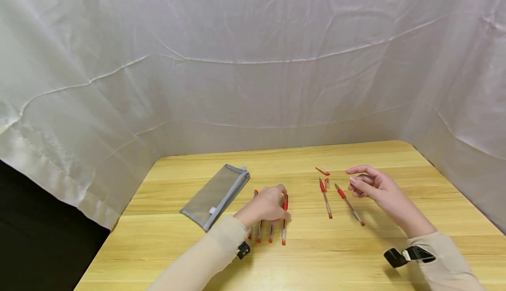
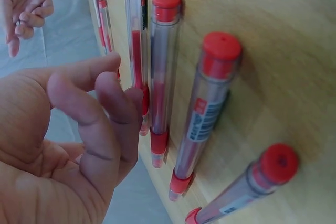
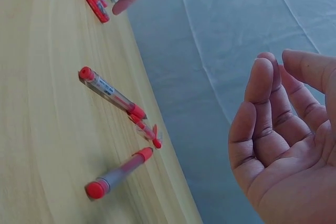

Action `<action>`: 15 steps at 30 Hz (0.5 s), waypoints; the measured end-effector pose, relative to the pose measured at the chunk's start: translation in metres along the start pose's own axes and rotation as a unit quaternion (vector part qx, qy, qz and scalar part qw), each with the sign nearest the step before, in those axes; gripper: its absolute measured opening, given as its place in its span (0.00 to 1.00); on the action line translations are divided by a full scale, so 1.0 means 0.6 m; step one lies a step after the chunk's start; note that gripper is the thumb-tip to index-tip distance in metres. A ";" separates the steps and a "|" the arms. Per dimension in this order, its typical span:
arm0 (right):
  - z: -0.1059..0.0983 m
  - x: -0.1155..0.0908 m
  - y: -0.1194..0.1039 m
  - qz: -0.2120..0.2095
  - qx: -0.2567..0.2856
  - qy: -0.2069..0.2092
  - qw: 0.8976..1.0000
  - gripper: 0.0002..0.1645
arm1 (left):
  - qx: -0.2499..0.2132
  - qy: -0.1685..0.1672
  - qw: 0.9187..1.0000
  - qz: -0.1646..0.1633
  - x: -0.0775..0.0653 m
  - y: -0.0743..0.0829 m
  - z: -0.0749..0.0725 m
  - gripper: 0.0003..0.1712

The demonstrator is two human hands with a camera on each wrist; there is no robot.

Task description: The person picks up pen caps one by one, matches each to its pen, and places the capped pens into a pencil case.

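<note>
Several capped clear pens with red caps and ends lie in a row under my left hand (image 1: 269, 204). In the head view its thumb and forefinger are at the rightmost pen (image 1: 284, 227) of that row; in the left wrist view its bent fingertips overlap that pen (image 2: 136, 40). My right hand (image 1: 369, 185) hovers with loosely bent fingers and an empty palm, seen in the right wrist view. Just left of it lie two uncapped pens, one slanted (image 1: 351, 207) and one steeper (image 1: 326, 201). Two loose red caps lie beyond them, a farther cap (image 1: 323, 171) and a nearer cap (image 1: 327, 184).
A grey mesh zip pouch (image 1: 211, 194) lies left of the pen row. The wooden table (image 1: 316, 260) is bordered at the back and right by hanging pale cloth (image 1: 276, 93). Wrist cameras are strapped to both sleeves.
</note>
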State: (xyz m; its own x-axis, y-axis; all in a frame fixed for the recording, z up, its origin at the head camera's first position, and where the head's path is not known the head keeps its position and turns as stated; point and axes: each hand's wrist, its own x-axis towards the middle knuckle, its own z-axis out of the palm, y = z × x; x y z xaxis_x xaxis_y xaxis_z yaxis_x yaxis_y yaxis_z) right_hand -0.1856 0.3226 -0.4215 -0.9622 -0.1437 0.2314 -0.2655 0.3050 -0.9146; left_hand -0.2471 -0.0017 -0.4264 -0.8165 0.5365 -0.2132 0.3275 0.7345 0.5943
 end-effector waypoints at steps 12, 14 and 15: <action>-0.017 -0.003 0.008 0.009 -0.002 0.013 1.000 0.14 | 0.022 0.027 0.999 -0.008 0.003 0.019 0.000 0.41; -0.019 -0.002 0.012 0.006 0.009 0.013 1.000 0.15 | 0.026 0.027 0.999 -0.006 0.007 0.021 0.001 0.41; -0.020 -0.002 0.014 0.005 0.014 0.013 1.000 0.15 | 0.026 0.026 0.999 -0.005 0.008 0.021 0.002 0.41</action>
State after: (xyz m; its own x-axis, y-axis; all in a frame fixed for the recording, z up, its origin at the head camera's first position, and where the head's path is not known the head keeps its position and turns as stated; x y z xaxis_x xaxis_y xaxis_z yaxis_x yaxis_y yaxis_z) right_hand -0.1872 0.3367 -0.4253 -0.9662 -0.1167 0.2298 -0.2540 0.2790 -0.9261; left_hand -0.2465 0.0109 -0.4207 -0.8425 0.5086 -0.1776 0.3432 0.7608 0.5508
